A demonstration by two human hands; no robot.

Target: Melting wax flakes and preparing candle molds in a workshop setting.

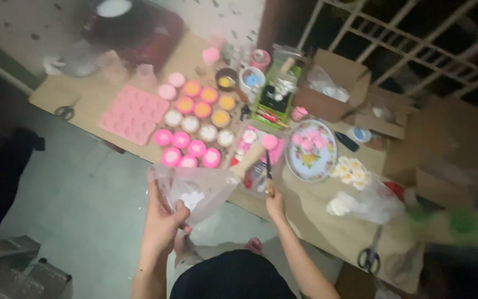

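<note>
Head view: I am over a long brown paper-covered table (316,216) crowded with pink and orange round filled moulds (197,130).

My left hand (164,221) grips a clear plastic bag (197,191) at the near edge; my right hand (275,204) is closed around a thin dark-tipped tool (269,171) just right of it.

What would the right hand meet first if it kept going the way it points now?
Probably the pink-headed wooden tool lying just beyond the right hand, which holds a thin dark-handled tool aimed there; depth is unclear in this blurred view.
</note>
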